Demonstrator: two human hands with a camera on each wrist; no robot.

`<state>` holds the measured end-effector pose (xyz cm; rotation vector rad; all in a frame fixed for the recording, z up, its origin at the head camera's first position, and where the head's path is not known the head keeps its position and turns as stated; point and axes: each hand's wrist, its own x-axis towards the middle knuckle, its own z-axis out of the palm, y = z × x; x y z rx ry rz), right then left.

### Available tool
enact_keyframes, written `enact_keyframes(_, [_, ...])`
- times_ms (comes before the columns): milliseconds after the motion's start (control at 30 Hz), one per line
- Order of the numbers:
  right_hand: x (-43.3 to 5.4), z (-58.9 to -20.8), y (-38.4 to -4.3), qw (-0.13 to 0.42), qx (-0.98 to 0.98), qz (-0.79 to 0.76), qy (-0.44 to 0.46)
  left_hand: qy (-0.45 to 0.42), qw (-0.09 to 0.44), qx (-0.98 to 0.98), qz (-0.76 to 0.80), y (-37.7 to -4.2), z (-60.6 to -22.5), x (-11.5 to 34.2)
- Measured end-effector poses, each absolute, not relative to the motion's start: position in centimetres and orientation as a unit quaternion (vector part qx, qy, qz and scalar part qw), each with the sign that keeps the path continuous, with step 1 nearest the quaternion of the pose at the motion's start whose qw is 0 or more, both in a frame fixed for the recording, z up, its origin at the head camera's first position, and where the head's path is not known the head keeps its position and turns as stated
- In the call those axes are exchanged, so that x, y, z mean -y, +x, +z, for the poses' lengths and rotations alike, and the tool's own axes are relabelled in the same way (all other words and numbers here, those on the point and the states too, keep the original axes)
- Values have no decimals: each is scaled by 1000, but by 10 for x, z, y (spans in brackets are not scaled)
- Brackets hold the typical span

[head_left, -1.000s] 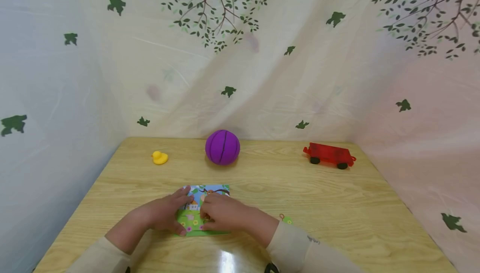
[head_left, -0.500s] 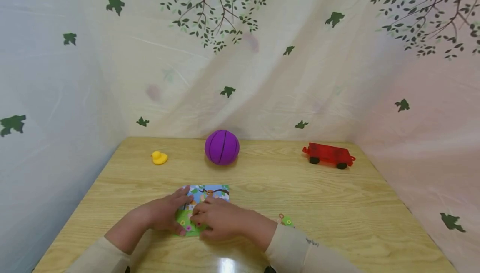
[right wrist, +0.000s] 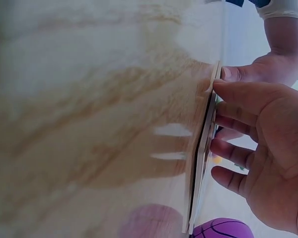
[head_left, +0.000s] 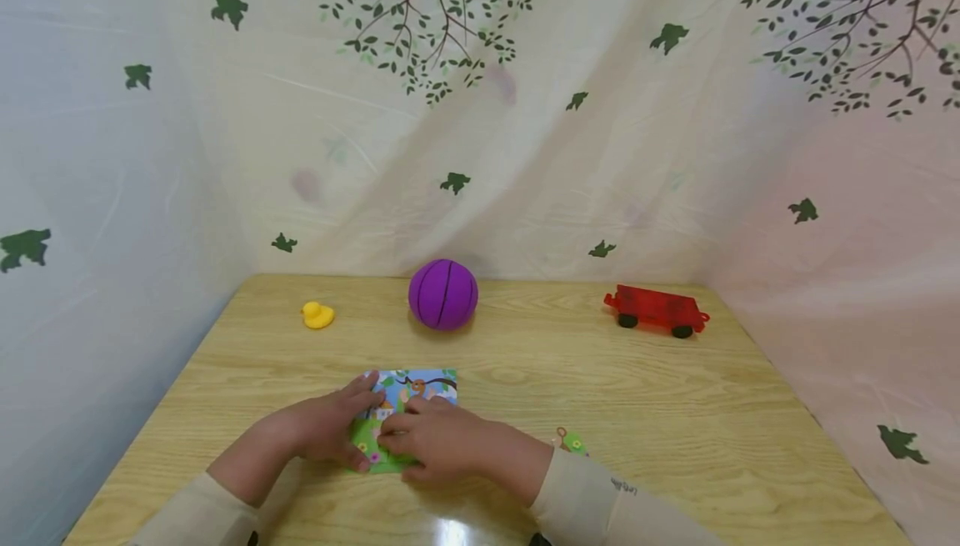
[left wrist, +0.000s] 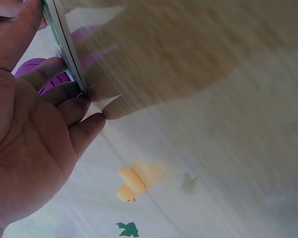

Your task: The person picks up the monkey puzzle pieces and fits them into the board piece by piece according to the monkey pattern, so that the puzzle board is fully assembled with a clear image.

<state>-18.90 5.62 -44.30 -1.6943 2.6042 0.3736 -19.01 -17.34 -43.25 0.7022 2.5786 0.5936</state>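
Observation:
A thin square picture board (head_left: 431,379), printed with blue sky, a branch, a brown animal and green grass with flowers, lies flat on the table. My left hand (head_left: 333,427) rests along its left edge, thumb near the front corner and fingertips at the back. In the left wrist view, that hand's fingers touch the board's edge (left wrist: 69,52). My right hand (head_left: 442,442) lies over the board's front right part, fingertips touching its surface and hiding some of the print. Whether a loose piece sits under those fingertips is hidden. The right thumb is by the front edge.
A small green flowered piece (head_left: 573,443) lies beside my right forearm, partly covered by the sleeve. Along the back stand a yellow rubber duck (head_left: 318,316), a purple ball (head_left: 443,296) and a red toy wagon (head_left: 657,308). A printed cloth (head_left: 525,212) hangs behind the table.
My right hand has shifted slightly left and toward me across the board, its fingers now spread lower on the picture. The left hand and the board keep their place.

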Motion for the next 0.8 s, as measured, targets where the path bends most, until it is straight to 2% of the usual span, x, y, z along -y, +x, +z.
enact_keyframes(400, [-55,-442,-184,-11,-834,142,-534,255,175,-931,194,-189,-434,173])
enact_keyframes(600, [-61,-444,-187,11,-838,99,-537,261,168,-931,191,-189,-433,174])
enact_keyframes(800, [-80,-446,-192,6,-847,20,-531,258,165,-935,180,-190,-436,173])
